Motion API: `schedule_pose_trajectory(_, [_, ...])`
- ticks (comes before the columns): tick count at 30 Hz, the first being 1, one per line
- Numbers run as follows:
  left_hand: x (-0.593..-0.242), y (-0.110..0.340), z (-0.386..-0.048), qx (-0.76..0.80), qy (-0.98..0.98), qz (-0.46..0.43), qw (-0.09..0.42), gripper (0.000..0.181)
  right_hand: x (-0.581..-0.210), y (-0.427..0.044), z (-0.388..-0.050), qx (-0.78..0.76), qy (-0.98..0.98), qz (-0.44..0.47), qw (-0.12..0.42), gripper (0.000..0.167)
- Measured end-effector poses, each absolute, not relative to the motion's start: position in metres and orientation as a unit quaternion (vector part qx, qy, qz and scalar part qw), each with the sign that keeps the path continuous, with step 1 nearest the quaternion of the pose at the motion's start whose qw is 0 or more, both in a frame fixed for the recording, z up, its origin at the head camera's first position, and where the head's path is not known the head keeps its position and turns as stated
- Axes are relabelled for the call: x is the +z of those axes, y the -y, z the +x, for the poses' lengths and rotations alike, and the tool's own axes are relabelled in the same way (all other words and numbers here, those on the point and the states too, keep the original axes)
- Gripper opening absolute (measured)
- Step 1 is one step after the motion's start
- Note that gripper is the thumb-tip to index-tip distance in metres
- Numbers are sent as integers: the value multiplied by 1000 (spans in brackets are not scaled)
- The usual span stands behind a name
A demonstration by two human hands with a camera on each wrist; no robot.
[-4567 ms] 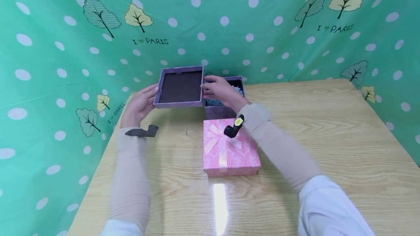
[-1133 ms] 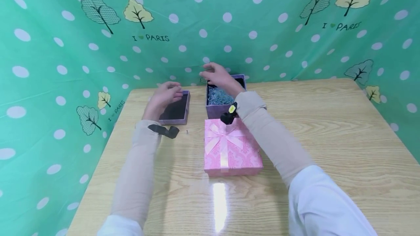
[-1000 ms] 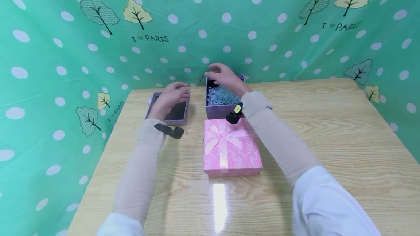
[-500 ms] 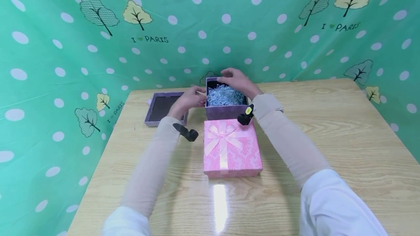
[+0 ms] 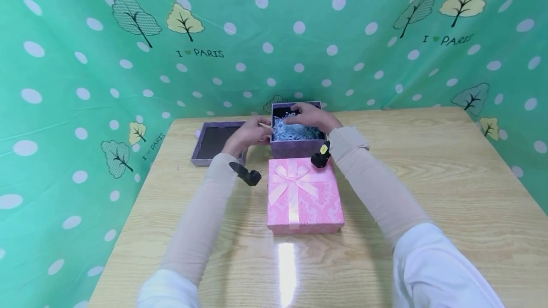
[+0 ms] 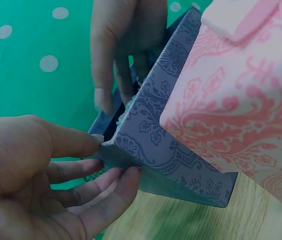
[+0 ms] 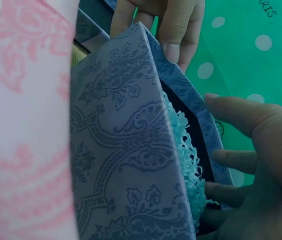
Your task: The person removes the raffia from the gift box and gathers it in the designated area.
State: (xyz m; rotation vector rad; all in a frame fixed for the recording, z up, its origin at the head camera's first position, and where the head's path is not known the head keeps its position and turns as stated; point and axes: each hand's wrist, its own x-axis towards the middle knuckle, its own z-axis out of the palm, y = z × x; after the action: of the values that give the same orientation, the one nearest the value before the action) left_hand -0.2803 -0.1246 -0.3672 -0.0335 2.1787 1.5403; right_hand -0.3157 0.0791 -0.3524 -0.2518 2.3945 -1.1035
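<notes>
A purple patterned gift box [image 5: 295,149], without its lid, stands at the back of the table with blue shredded paper [image 5: 295,131] inside. My left hand [image 5: 252,133] holds the box's left wall, its thumb over the rim and its other fingers against the outside, as the left wrist view shows. My right hand [image 5: 312,117] reaches over the box opening. In the right wrist view its fingers [image 7: 236,160] dip in beside the shredded paper [image 7: 183,145], spread and loosely bent; their lower tips are partly hidden, with no object seen between them.
The purple lid [image 5: 218,141] lies upturned to the left, dark inside showing. A pink gift box [image 5: 306,198] with a ribbon bow sits directly in front of the purple one. A green dotted cloth [image 5: 299,37] hangs close behind the wooden table [image 5: 428,179].
The purple lid went from both hands down to the table at the left. My left hand then moved right to the box wall; my right hand lowered into the box opening.
</notes>
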Motion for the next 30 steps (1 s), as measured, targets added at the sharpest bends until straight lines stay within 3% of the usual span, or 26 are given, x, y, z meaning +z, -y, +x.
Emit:
schedule_pose_trajectory(20, [-368,129,-280,580,-777,-16,245,38,-365,-78,-323,-309,-877,-131,344,97])
schedule_pose_trajectory(30, [-371,129,-282,586,-772,-19,244,36,-367,-77,-326,-231,-900,-183,323,80])
